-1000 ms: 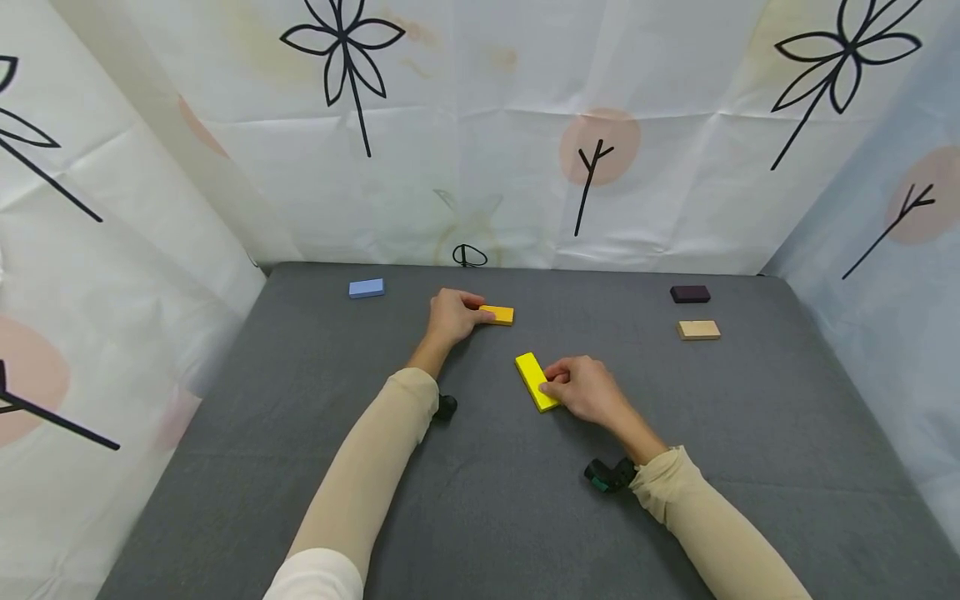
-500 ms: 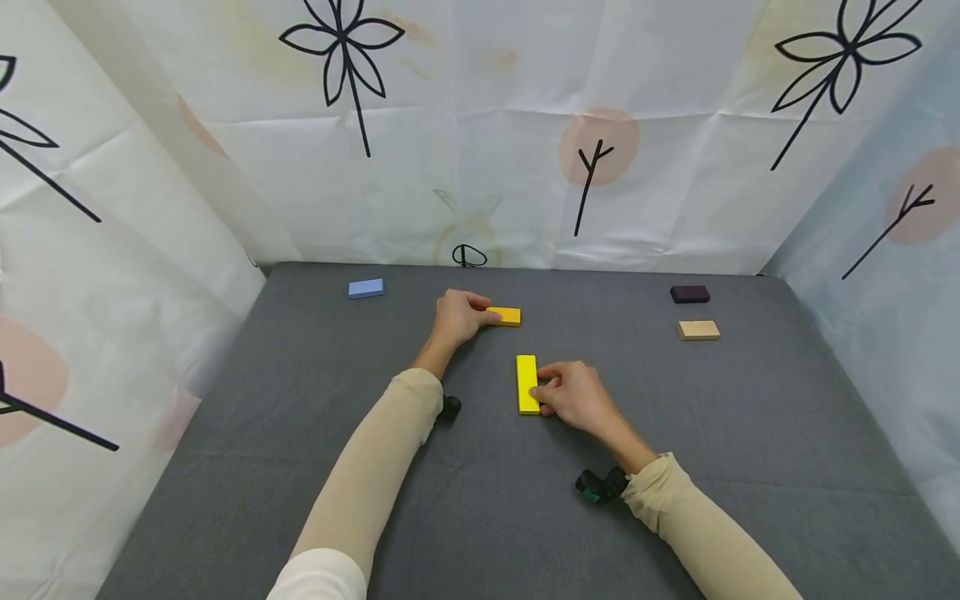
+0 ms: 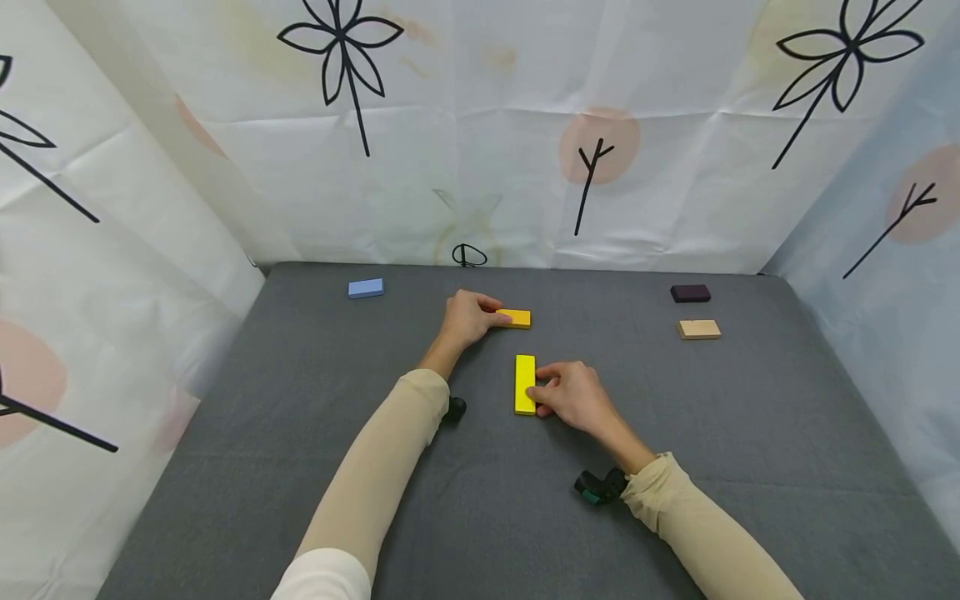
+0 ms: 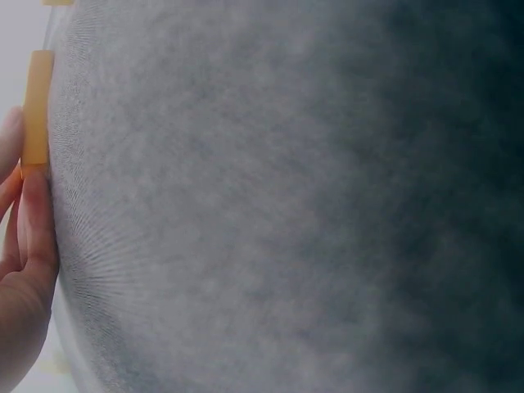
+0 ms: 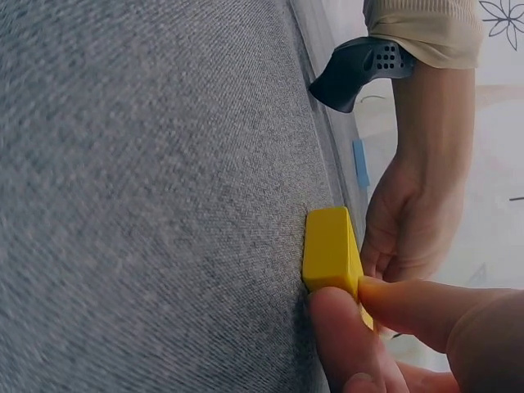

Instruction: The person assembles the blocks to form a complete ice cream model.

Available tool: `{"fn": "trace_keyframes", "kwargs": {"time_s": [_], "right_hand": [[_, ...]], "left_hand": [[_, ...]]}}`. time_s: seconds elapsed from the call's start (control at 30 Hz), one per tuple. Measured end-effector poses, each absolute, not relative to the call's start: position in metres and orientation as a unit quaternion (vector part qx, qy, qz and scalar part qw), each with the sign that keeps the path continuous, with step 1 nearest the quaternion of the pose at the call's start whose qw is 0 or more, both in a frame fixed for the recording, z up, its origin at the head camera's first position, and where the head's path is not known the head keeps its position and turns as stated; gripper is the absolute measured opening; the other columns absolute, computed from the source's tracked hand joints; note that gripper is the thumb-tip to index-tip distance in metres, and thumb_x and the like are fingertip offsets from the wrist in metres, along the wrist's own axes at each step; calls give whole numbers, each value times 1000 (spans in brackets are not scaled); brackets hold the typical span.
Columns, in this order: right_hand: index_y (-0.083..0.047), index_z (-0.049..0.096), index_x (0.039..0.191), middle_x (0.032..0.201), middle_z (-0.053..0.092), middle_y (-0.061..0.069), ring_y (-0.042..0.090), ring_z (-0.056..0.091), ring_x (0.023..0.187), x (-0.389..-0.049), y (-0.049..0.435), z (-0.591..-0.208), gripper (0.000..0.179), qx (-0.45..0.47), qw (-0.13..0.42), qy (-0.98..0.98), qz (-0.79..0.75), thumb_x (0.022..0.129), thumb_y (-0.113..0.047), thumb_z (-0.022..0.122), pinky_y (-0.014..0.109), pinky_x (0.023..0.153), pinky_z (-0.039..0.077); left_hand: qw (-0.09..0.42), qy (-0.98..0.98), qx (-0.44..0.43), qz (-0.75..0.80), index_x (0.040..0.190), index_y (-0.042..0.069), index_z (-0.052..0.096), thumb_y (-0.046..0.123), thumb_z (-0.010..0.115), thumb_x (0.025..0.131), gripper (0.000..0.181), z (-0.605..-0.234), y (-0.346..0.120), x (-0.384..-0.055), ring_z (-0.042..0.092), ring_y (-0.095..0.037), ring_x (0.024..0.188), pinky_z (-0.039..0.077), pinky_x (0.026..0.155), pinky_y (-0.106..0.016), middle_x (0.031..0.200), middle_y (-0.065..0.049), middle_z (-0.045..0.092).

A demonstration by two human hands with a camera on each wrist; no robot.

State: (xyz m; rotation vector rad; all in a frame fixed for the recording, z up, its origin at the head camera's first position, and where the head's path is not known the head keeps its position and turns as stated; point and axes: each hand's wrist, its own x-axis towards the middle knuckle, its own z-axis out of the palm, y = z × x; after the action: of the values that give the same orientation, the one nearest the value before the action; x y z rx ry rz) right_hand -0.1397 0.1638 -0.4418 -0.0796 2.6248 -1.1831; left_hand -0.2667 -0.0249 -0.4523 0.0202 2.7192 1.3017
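The yellow block point(image 3: 524, 370) lies on the grey table point(image 3: 480, 517), pinched at its right side by the right hand point(image 3: 576, 392). Beyond it, the left hand point(image 3: 467, 318) pinches the orange block point(image 3: 519, 319) by its left end. The step seems to be positioning both; next calls for careful alignment. Since one second ago, yellow has straightened, orange moved rightward.

Left end of the orange block point(image 3: 519, 319) lay hidden behind the left hand point(image 3: 467, 320); the right hand point(image 3: 581, 398) covered part of the yellow block point(image 3: 524, 372). Both sleeves point(image 3: 384, 467) ran off the near edge. Left wrist view: grey cloth point(image 4: 393, 196) blurred; a yellowish piece point(image 4: 57, 2), cut off, was unidentifiable.
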Motion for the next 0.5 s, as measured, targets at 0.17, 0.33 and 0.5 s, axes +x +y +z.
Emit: {"fn": "trace_keyframes", "kwargs": {"time_s": [0.17,0.33,0.5], "right_hand": [[1,70,126,76,77,2,12,70,61,-142,169,-440,43,-42,133,905,-401,92,-24,76,27,55,47],[1,68,127,78,76,5,16,69,64,-150,181,-434,47,-50,126,912,-387,95,-33,73,28,59,47],[0,64,132,95,76,10,16,66,71,-167,193,-429,52,-66,98,924,-364,96,-36,72,27,63,49]], "left_hand": [[63,899,14,432,112,16,80,31,85,84,32,-453,-25,-266,67,-24,110,57,96,-39,113,-4,77],[74,897,30,436,117,16,78,31,84,85,36,-452,-27,-266,66,-24,110,56,98,-39,116,-4,75],[78,897,41,433,121,15,76,30,85,84,40,-450,-32,-266,65,-24,113,54,102,-40,119,-5,74]]}}
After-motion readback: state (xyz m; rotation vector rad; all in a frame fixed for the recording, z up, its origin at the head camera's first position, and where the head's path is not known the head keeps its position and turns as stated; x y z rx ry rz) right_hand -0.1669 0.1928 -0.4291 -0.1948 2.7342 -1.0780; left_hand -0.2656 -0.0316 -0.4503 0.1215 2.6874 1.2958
